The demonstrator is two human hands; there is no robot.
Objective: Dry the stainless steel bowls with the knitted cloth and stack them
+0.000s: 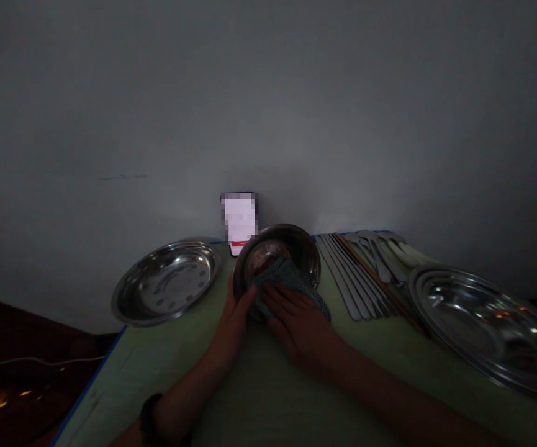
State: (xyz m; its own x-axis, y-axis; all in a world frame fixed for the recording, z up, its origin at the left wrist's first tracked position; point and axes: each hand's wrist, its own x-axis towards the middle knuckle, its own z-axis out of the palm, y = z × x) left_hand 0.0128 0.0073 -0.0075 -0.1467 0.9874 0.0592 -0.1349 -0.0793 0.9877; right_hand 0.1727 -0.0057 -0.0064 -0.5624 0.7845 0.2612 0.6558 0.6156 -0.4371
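Observation:
A round stainless steel bowl [305,242] is tilted up at the middle of the table, its inside facing me. My left hand [236,313] grips its near left rim, thumb over the edge and the other fingers hidden behind. With my right hand [298,320] I press a grey-green cloth [291,273] against the bowl's inner wall. The right fingers lie stretched out and close together on top of the cloth. Part of the cloth hangs over the bowl's right rim.
To the left lies a steel dish with holes [156,279]. Right of the bowl are several metal chopsticks [347,285], spoons [380,264] and large steel trays [473,329]. A lit phone [240,217] leans on the wall [268,93] behind the green table [249,397].

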